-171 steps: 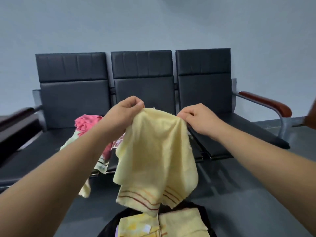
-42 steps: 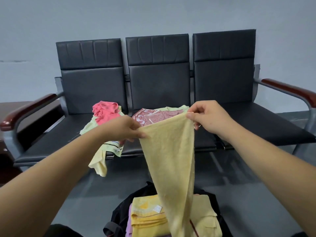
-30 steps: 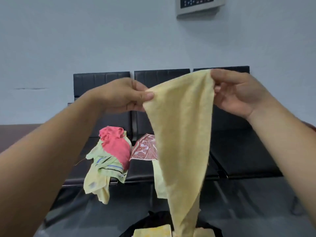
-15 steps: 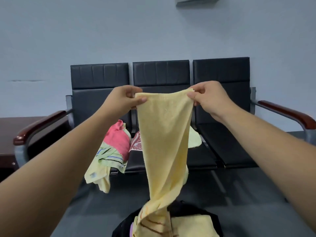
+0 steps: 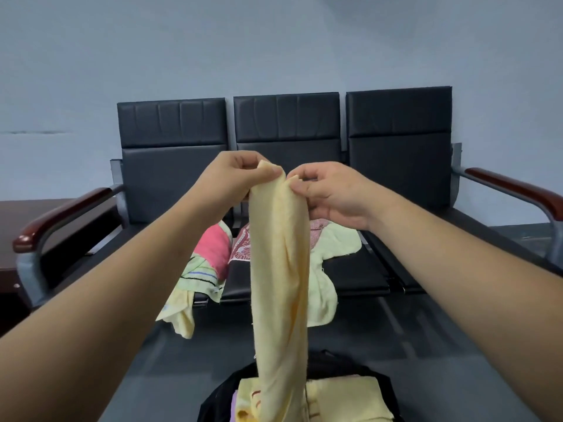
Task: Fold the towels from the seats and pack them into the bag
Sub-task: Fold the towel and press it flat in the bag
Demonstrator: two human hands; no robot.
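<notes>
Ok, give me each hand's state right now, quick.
Left hand: pinching the top edge of the yellow towel.
Right hand: pinching the same top edge, close beside the left.

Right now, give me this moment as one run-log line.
left hand: pinches yellow towel top | right hand: pinches same top | towel end: reaches open black bag | loose towels: on seats

Waiting room, joined black seats [image 5: 286, 166], bare wall [image 5: 274, 41]
</notes>
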